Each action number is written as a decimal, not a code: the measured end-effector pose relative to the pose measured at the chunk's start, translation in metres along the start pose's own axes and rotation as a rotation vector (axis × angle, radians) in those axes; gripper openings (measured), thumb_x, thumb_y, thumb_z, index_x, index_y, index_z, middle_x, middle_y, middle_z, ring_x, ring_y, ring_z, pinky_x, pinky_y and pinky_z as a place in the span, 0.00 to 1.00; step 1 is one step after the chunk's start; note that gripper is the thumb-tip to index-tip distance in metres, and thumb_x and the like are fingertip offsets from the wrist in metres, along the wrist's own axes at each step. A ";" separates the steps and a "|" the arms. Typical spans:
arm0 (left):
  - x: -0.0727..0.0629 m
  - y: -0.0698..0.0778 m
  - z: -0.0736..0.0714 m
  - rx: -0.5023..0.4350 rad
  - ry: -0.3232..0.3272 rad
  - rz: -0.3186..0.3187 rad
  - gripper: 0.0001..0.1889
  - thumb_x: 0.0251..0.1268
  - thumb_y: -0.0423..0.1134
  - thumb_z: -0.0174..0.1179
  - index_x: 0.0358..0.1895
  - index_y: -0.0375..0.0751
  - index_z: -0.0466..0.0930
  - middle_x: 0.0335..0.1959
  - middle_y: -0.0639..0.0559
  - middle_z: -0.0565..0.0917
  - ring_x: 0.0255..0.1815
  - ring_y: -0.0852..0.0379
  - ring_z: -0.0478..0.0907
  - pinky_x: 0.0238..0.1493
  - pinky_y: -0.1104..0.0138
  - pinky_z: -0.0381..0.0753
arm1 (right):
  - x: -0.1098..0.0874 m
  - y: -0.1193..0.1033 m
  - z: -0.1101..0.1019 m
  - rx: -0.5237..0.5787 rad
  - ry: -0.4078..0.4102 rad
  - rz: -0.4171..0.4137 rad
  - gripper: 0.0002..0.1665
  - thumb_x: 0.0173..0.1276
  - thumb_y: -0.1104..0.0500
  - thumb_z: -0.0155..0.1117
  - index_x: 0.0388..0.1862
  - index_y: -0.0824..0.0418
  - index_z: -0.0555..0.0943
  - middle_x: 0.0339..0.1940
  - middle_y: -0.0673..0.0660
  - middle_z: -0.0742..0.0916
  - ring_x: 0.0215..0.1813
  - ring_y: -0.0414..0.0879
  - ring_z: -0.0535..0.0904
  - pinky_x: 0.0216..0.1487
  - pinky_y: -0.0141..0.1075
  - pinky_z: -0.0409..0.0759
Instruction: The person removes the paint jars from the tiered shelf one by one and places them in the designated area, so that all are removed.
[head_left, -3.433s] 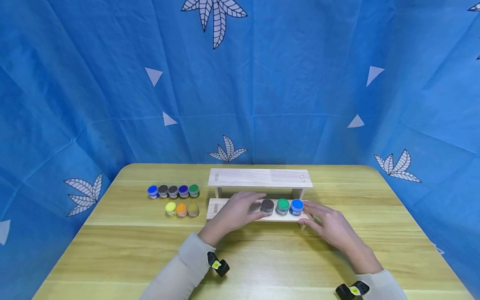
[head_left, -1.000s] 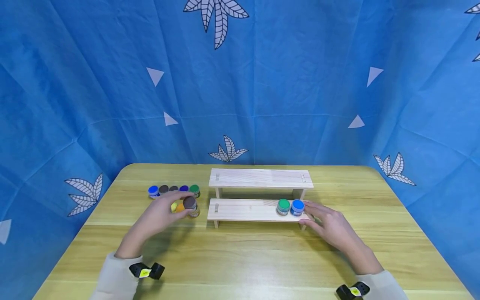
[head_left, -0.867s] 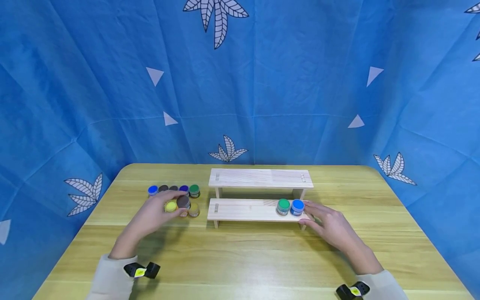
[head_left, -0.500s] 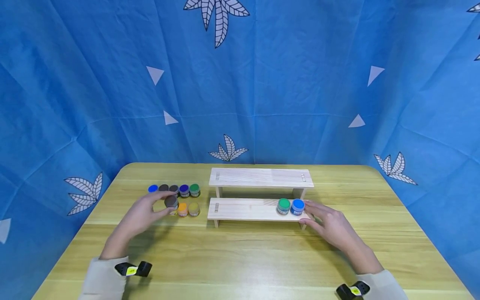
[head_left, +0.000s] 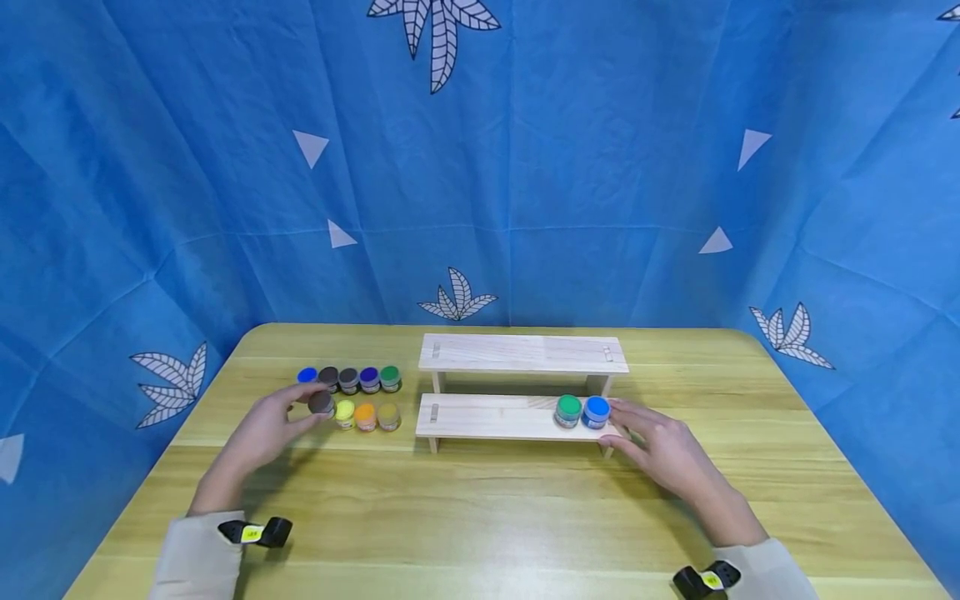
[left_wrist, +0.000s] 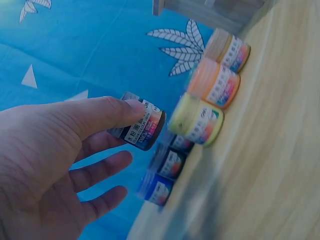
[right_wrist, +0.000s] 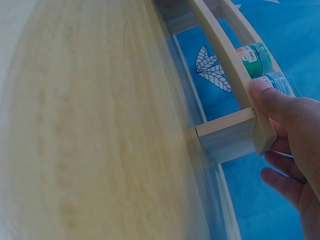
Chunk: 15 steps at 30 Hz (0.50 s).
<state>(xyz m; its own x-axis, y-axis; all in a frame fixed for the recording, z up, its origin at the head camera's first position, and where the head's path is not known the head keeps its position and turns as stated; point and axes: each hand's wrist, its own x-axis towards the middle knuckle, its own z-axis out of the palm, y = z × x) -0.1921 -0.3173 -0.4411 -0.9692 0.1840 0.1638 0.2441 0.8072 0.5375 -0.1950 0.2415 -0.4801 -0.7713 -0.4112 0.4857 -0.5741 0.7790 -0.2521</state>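
Note:
My left hand (head_left: 258, 433) pinches a dark-lidded paint jar (head_left: 322, 405) between thumb and fingers, just left of the yellow paint jar (head_left: 345, 413). In the left wrist view the held jar (left_wrist: 142, 127) is tilted, its label showing. At the right end of the lower tier of a two-tier wooden shelf (head_left: 487, 417), my right hand (head_left: 667, 450) grips the board, thumb on its front edge. Beside those fingers stands a blue paint jar (head_left: 596, 412), with a green paint jar (head_left: 568, 411) to its left. Some right fingers are partly hidden.
Left of the shelf, an orange paint jar (head_left: 365, 417) and an ochre one (head_left: 388, 417) continue the front row. Behind them is a row of several jars, including a purple one (head_left: 369, 380). A blue curtain (head_left: 600, 167) hangs behind the wooden table (head_left: 510, 517).
My left hand has carried the dark-lidded jar from the lower shelf leftward over the front row to its left end. My right hand has stayed at the shelf's right end.

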 end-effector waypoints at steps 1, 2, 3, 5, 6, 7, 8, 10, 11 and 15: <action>0.000 -0.002 0.000 -0.003 0.000 -0.001 0.26 0.66 0.43 0.65 0.63 0.34 0.75 0.56 0.36 0.80 0.58 0.35 0.74 0.56 0.41 0.73 | 0.000 0.000 0.000 0.000 -0.002 0.003 0.29 0.61 0.46 0.72 0.57 0.60 0.83 0.56 0.60 0.84 0.54 0.59 0.82 0.50 0.55 0.81; 0.000 -0.003 0.000 -0.003 -0.002 -0.006 0.26 0.66 0.43 0.65 0.63 0.33 0.75 0.56 0.35 0.80 0.58 0.34 0.74 0.56 0.41 0.73 | 0.000 0.000 0.000 -0.001 -0.003 0.006 0.29 0.61 0.46 0.72 0.57 0.61 0.83 0.56 0.60 0.84 0.54 0.59 0.82 0.50 0.55 0.81; 0.000 -0.005 0.000 -0.002 -0.003 -0.013 0.26 0.66 0.43 0.65 0.63 0.33 0.74 0.56 0.35 0.79 0.58 0.34 0.74 0.56 0.41 0.73 | 0.000 0.000 -0.001 -0.002 -0.004 0.008 0.29 0.61 0.46 0.72 0.57 0.61 0.83 0.56 0.60 0.84 0.54 0.59 0.82 0.50 0.55 0.81; 0.000 -0.008 0.000 -0.001 -0.004 -0.029 0.26 0.66 0.42 0.65 0.63 0.32 0.73 0.57 0.34 0.78 0.58 0.34 0.74 0.57 0.41 0.73 | 0.000 0.000 -0.001 -0.001 -0.003 0.010 0.30 0.62 0.46 0.71 0.57 0.62 0.83 0.56 0.60 0.84 0.54 0.60 0.82 0.50 0.55 0.80; 0.000 -0.009 0.000 -0.003 -0.003 -0.036 0.27 0.66 0.42 0.65 0.64 0.32 0.73 0.58 0.33 0.78 0.59 0.34 0.73 0.57 0.41 0.73 | 0.000 0.000 -0.001 0.000 -0.003 0.010 0.30 0.62 0.46 0.72 0.57 0.62 0.83 0.56 0.60 0.84 0.54 0.60 0.82 0.50 0.55 0.80; -0.001 -0.010 0.000 -0.002 -0.002 -0.041 0.27 0.66 0.42 0.65 0.64 0.31 0.72 0.59 0.33 0.77 0.59 0.33 0.73 0.57 0.41 0.72 | 0.001 0.000 -0.002 0.001 -0.002 0.010 0.30 0.62 0.46 0.72 0.57 0.62 0.83 0.56 0.60 0.84 0.54 0.60 0.82 0.50 0.55 0.80; -0.001 -0.012 0.000 -0.001 -0.001 -0.045 0.27 0.66 0.42 0.65 0.64 0.31 0.72 0.58 0.33 0.77 0.59 0.33 0.73 0.57 0.41 0.72 | 0.001 0.000 -0.002 0.001 -0.002 0.009 0.30 0.62 0.46 0.72 0.57 0.62 0.83 0.56 0.60 0.84 0.54 0.60 0.82 0.50 0.55 0.80; -0.002 -0.015 0.000 -0.003 0.004 -0.049 0.27 0.66 0.41 0.65 0.64 0.30 0.72 0.58 0.33 0.78 0.58 0.33 0.73 0.56 0.41 0.72 | 0.001 0.000 -0.002 0.002 -0.005 0.010 0.30 0.62 0.46 0.71 0.57 0.62 0.83 0.56 0.60 0.84 0.54 0.60 0.82 0.51 0.55 0.80; -0.003 -0.016 0.000 -0.002 0.004 -0.052 0.27 0.66 0.41 0.65 0.64 0.30 0.72 0.57 0.33 0.78 0.58 0.34 0.74 0.56 0.41 0.73 | 0.001 0.000 -0.001 0.002 -0.007 0.010 0.30 0.62 0.46 0.71 0.57 0.62 0.83 0.56 0.60 0.84 0.54 0.60 0.82 0.51 0.55 0.80; -0.003 -0.023 0.004 -0.008 -0.010 -0.060 0.28 0.66 0.40 0.65 0.65 0.30 0.71 0.54 0.33 0.80 0.55 0.35 0.76 0.54 0.43 0.76 | 0.001 -0.001 -0.001 0.005 -0.022 0.024 0.30 0.62 0.45 0.71 0.58 0.62 0.82 0.56 0.60 0.84 0.55 0.59 0.81 0.52 0.55 0.80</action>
<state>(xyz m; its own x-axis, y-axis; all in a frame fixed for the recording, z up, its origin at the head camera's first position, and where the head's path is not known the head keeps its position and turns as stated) -0.1946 -0.3347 -0.4572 -0.9823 0.1414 0.1226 0.1859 0.8124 0.5527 -0.1948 0.2407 -0.4780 -0.7907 -0.4032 0.4607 -0.5568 0.7864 -0.2674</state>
